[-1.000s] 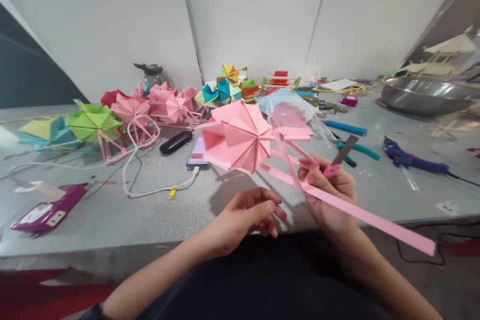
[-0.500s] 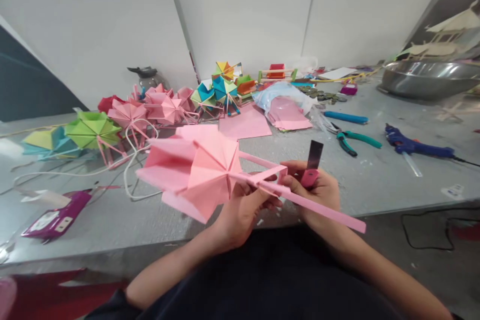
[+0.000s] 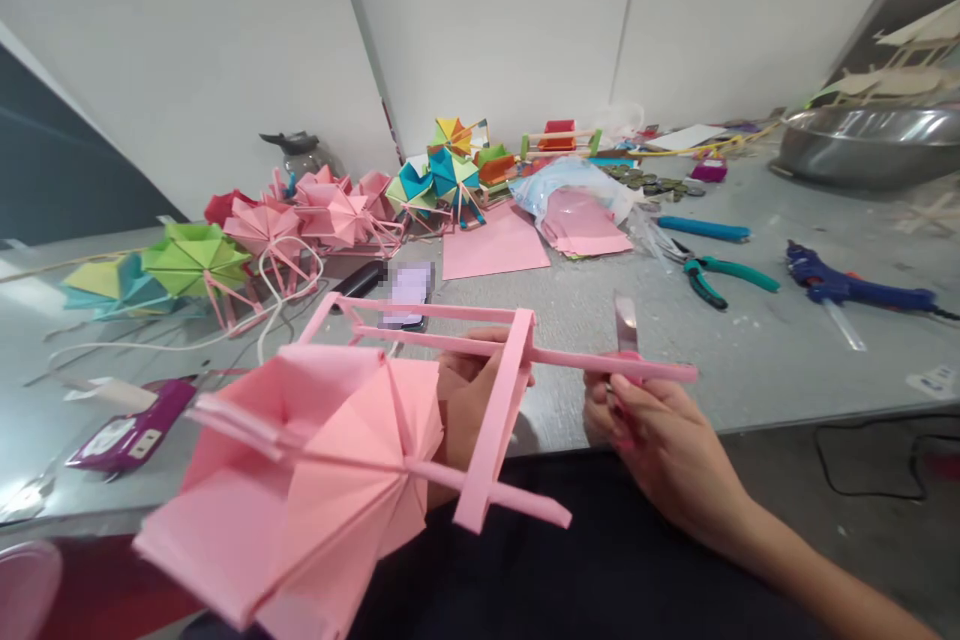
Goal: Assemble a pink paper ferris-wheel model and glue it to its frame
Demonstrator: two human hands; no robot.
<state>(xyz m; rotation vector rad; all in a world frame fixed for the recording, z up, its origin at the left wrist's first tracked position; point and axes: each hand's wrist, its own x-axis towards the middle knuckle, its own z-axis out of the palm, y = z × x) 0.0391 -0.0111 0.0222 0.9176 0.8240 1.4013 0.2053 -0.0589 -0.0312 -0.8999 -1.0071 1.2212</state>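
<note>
My left hand is closed around a rail of a pink paper wheel model, partly hidden behind it. The model's folded paper wheel is low at the left, and its frame of rolled paper strips extends rightwards. One long pink paper rod sticks out to the right, across my right hand's fingertips. My right hand grips what look like pink-handled scissors, metal blade pointing up, just behind the rod. Their handles are mostly covered by my fingers.
Finished paper wheels line the back left. A phone lies behind the model, near pink paper sheets. Green-handled pliers and a blue glue gun lie right, before a metal bowl. A purple tissue pack lies left.
The paper wheel model has swung down and left, closer to me, with its frame turned. My right hand has moved away from the frame with the scissors. The phone has come into sight.
</note>
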